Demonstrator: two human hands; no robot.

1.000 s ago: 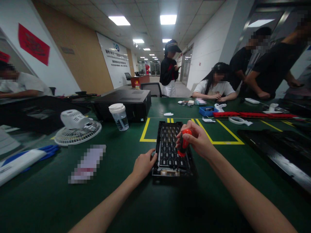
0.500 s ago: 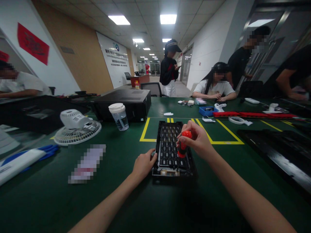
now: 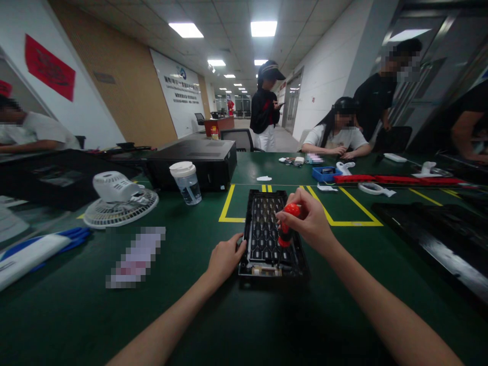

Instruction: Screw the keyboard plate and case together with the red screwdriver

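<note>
Right hand [image 3: 312, 221]: curled around a red-and-black screwdriver [image 3: 284, 240], with thumb and fingertips drawn close together on the handle.
Screwdriver: held slightly tilted, pointing down into the near part of a black honeycomb-patterned casing [image 3: 263, 239]; too small to tell what exactly is met at the tip.
Left hand [image 3: 224, 256]: set against the left rim of the casing, with thumb touching the edge and other fingers partly hidden; cannot tell whether pinching or only resting.
Casing: lying hollow side up on the green tabletop [image 3: 236, 325], between both hands, near yellow tape lines [image 3: 232, 220].
Farther left: white fan [image 3: 113, 185], white-lidded clear cup [image 3: 186, 185] just beside a large black case [image 3: 198, 157].
Farther right: blue tray [image 3: 316, 176], long dark panel [image 3: 419, 229].
Across: seated person [image 3: 335, 137] with forearms on the tabletop.
</note>
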